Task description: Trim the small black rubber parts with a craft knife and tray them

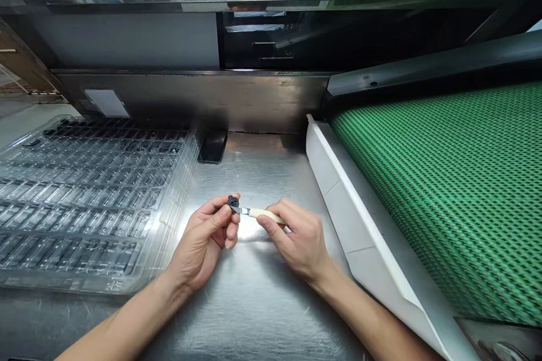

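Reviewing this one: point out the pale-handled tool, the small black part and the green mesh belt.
Pale-handled tool (254, 212): head view, front end of the handle.
Small black part (233, 201): head view, its upper face.
Green mesh belt (459, 180): head view, middle of its surface.

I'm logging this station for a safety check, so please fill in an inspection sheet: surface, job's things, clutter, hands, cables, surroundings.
Surface: shiny metal table, lightly scratched.
Job's things: small black part; pale-handled knife, its blade at the part.
Clutter: black phone lying flat near the back panel; clear trays at left.
Hands: left hand pinches the part; right hand grips the knife's handle.
Cables: nothing seen.
Surroundings: green belt at right, white guard alongside.
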Demonstrator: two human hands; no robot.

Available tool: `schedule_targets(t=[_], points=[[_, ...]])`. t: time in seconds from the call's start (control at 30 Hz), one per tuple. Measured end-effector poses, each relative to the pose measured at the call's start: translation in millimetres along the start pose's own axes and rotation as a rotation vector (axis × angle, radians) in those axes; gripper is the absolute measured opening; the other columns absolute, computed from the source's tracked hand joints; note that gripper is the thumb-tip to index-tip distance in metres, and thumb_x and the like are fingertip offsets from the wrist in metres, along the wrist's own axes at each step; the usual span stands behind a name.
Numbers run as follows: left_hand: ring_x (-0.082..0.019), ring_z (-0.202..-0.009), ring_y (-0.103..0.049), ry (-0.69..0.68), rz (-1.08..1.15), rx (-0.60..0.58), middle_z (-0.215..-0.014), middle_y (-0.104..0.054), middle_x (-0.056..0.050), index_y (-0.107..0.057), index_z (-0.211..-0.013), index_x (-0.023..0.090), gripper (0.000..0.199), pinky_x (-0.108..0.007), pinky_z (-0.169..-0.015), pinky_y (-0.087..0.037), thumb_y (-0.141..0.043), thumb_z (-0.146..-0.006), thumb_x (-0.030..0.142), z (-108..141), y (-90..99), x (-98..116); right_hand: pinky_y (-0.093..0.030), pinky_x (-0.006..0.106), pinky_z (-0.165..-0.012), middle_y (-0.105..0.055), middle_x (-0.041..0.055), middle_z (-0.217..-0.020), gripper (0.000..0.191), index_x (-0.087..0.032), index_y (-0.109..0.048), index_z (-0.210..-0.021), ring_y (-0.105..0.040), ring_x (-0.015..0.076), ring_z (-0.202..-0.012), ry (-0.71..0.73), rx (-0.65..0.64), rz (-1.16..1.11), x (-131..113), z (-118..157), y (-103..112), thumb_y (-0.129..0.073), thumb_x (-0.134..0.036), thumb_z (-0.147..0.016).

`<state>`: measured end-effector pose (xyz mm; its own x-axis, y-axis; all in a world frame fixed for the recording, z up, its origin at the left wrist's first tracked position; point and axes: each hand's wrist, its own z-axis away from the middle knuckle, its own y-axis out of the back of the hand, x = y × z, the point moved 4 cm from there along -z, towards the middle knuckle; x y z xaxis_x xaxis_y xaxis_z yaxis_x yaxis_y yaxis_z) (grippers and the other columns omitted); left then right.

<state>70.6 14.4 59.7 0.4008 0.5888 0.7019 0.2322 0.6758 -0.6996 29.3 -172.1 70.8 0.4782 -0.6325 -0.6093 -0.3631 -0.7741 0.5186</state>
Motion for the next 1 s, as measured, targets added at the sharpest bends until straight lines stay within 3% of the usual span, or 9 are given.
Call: schedule_targets(t=[0.27,0.43,0.53,0.77,0.9,1.0], points=[[-0.009,-0.064,-0.056,0.033,-0.008,-0.013,-0.088,-0.063,-0.006,-0.078,-0.115,0.013,0.027,-0.015,-0.052,-0.047,-0.084,-0.093,0.026,0,0.8,-1,-0.031,0.031,-0.062,-0.052,-0.0004,-0.076,0.047,-0.018,-0.066,-0.086,-0.046,0.0188,-0.065,-0.131,0.104,-0.228,6,-2,6,-0.059,-0.050,-0.120],[-0.012,-0.062,-0.056,0.128,-0.004,-0.056,-0.085,-0.061,-0.007,-0.075,-0.112,0.011,0.022,-0.019,-0.051,-0.047,-0.077,-0.096,0.027,4,-1.8,-19,-0.032,0.029,-0.060,-0.052,-0.0021,-0.078,0.027,-0.020,-0.069,-0.092,-0.045,0.0181,-0.065,-0.185,0.021,-0.339,2,5,-5,-0.072,-0.041,-0.110],[-0.013,-0.056,-0.054,0.189,0.009,-0.094,-0.078,-0.059,-0.006,-0.073,-0.102,0.011,0.018,-0.019,-0.045,-0.041,-0.072,-0.097,0.029,5,-3.9,-32,-0.034,0.028,-0.060,-0.057,-0.0027,-0.081,0.013,-0.022,-0.072,-0.097,-0.049,0.0173,-0.066,-0.199,-0.053,-0.365,-1,9,-13,-0.075,-0.032,-0.105],[-0.010,-0.053,-0.052,0.198,-0.050,-0.073,-0.077,-0.058,-0.003,-0.065,-0.101,0.012,0.030,-0.017,-0.043,-0.033,-0.083,-0.089,0.032,4,-3.7,-39,-0.036,0.026,-0.058,-0.057,-0.0048,-0.075,0.018,-0.022,-0.066,-0.090,-0.050,0.0161,-0.063,-0.241,-0.118,-0.371,1,13,-20,-0.064,-0.028,-0.106],[-0.008,-0.052,-0.047,0.193,-0.077,-0.085,-0.075,-0.055,-0.001,-0.061,-0.104,0.012,0.040,-0.017,-0.043,-0.026,-0.086,-0.087,0.038,5,-3.8,-37,-0.040,0.024,-0.062,-0.061,-0.0034,-0.079,0.024,-0.021,-0.068,-0.090,-0.055,0.0172,-0.069,-0.211,-0.068,-0.320,6,12,-15,-0.058,-0.031,-0.110],[-0.005,-0.049,-0.036,0.202,-0.057,-0.105,-0.070,-0.045,0.003,-0.057,-0.098,0.013,0.045,-0.018,-0.044,-0.017,-0.084,-0.089,0.047,4,-3.3,-35,-0.042,0.024,-0.061,-0.065,-0.0014,-0.084,0.027,-0.021,-0.070,-0.091,-0.060,0.0194,-0.074,-0.223,-0.008,-0.234,15,14,-11,-0.061,-0.038,-0.110]])
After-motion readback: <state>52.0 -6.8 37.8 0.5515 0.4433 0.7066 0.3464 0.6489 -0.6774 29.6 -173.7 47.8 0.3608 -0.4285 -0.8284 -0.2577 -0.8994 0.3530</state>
